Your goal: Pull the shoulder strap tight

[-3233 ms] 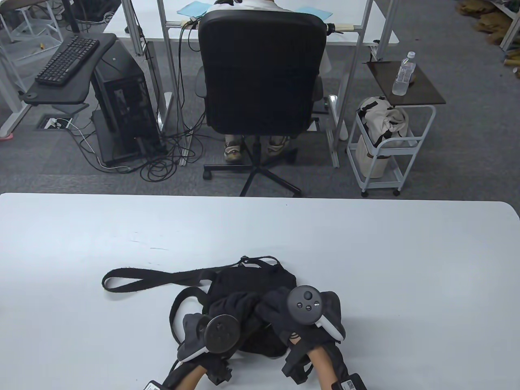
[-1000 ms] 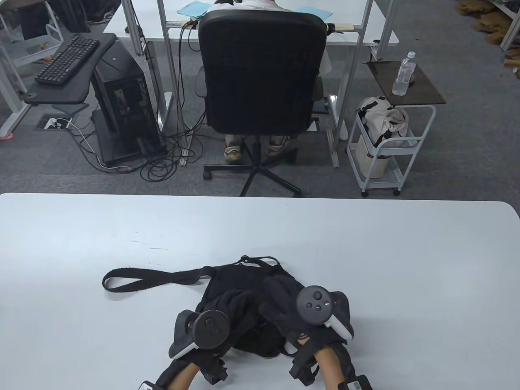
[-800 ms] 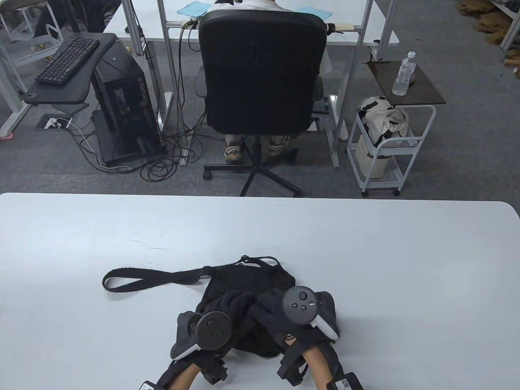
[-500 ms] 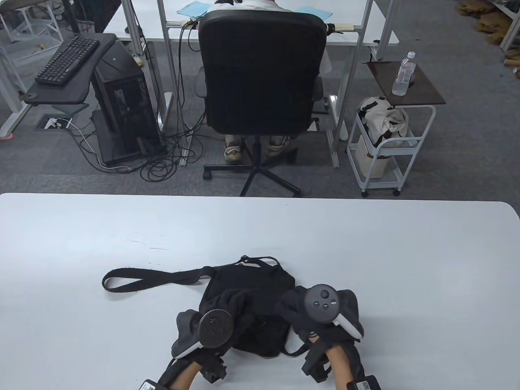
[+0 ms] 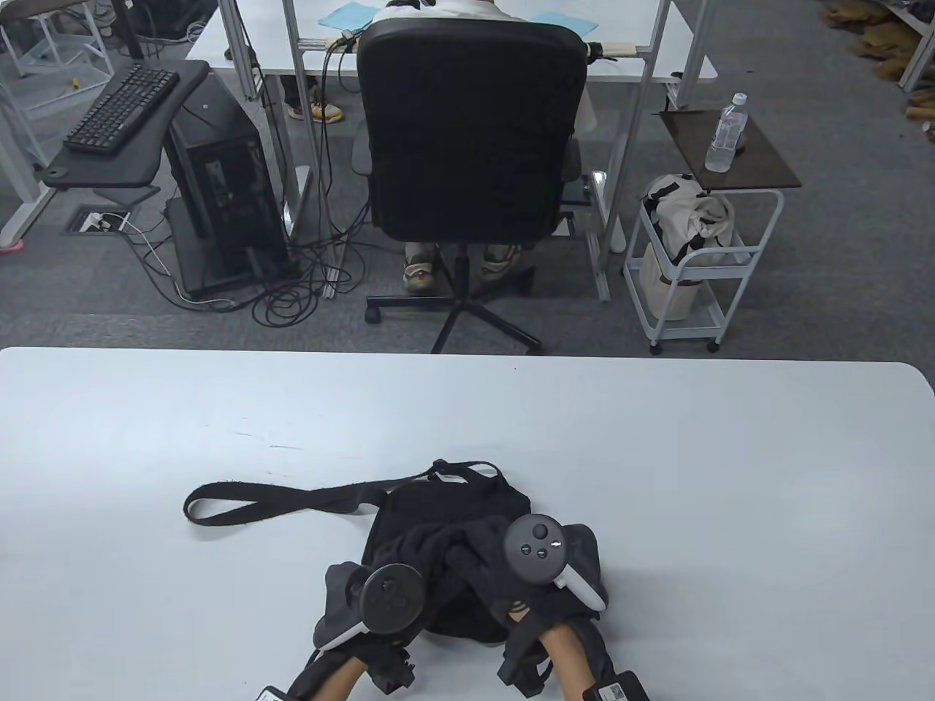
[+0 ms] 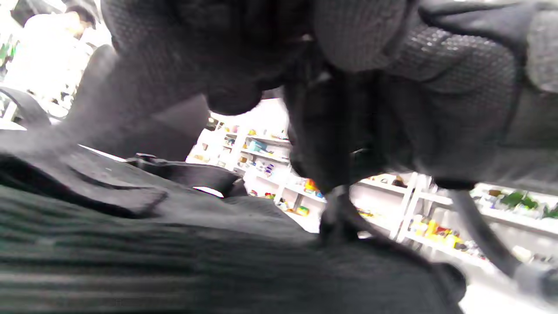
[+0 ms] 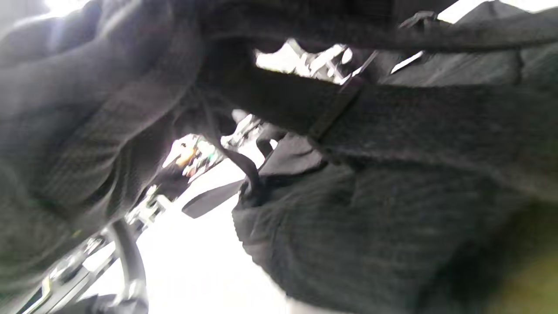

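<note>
A black backpack lies on the white table near its front edge. One shoulder strap loops out flat to the left. Both gloved hands are on the bag's near part, close together. My left hand curls around the other shoulder strap, near what may be its buckle, which is blurred; a thin webbing tail runs from it down to the bag. My right hand is curled beside it, and a thin strap comes out from under its fingers. A wide padded strap crosses the right wrist view.
The bag's top handle points away from me. Beyond the table's far edge stand an office chair with a seated person, a computer tower and a white cart.
Half a second ago my right hand was further right, off the bag's edge; it has moved back left beside the left hand. The left hand has barely moved, and the bag stays in place.
</note>
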